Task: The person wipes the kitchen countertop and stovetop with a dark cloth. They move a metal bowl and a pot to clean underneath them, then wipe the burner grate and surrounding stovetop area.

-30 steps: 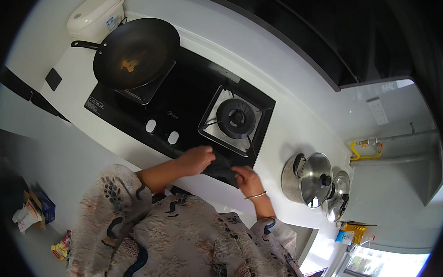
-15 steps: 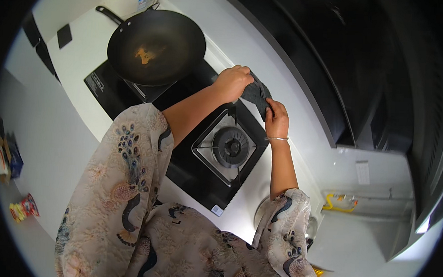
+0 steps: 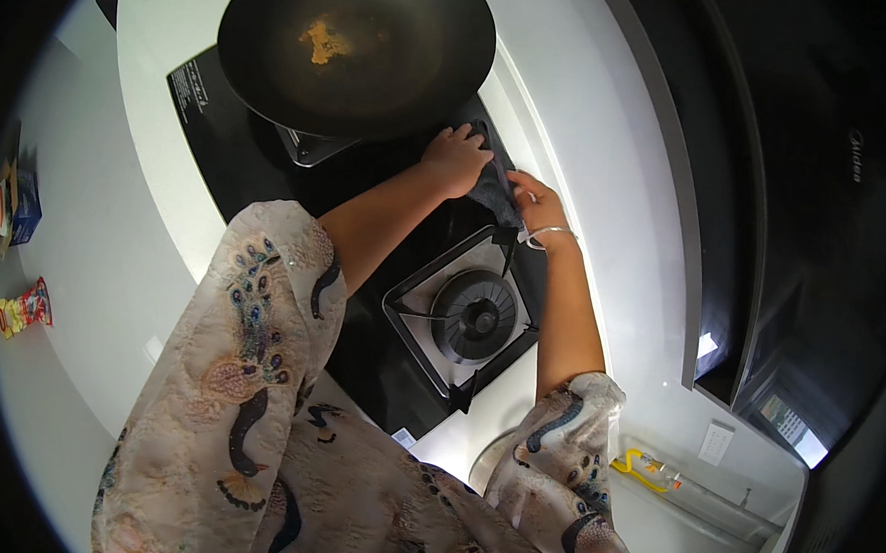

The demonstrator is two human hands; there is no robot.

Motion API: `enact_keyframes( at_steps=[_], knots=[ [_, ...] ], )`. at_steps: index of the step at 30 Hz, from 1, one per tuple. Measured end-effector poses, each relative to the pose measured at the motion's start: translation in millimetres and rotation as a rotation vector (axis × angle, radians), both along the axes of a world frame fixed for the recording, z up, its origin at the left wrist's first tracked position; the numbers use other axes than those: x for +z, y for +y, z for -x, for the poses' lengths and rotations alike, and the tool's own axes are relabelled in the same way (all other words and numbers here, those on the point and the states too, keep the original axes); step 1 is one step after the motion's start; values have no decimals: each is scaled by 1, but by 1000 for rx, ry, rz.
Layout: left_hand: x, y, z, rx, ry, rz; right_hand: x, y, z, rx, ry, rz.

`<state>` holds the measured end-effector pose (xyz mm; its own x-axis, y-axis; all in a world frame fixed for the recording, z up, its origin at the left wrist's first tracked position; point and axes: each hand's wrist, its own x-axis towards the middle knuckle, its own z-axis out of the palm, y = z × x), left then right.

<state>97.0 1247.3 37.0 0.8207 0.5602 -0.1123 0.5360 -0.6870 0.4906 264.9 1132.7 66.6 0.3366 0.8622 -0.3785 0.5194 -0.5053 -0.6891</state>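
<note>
"What's that dark thing?"

"A cloth (image 3: 497, 194). It's dark gray."

"Is it flat?"

"No, it's bunched up. It makes a long, thin shape, and it slants. Some of it hides under fingers."

"Where is it?"

"Right between the left hand (image 3: 457, 162) and the right hand (image 3: 537, 203). The left fingers are on one side of it, and the right fingers touch the other side."

"What's under it?"

"The stove top (image 3: 239, 161). It's black and shiny. Its back edge is just beside the grip."

"And that round part?"

"That's a burner (image 3: 475, 316). It's dark, with a square silver plate around it, on the near side of the grip."
</note>
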Motion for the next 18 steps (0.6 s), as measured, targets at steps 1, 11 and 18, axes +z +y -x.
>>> enact_keyframes(
  at_steps=[1, 11, 18],
  knots=[
    [-6, -1, -1, 2, -14, -35, -9, 3, 3, 27, -34, 19],
    [-23, 3, -37, -225, -183, 43, -12, -44, -50, 100, 81, 99],
    [-22, -18, -63, -224, -316, 341, -5, -116, -74, 52, -99, 138]
  ],
)
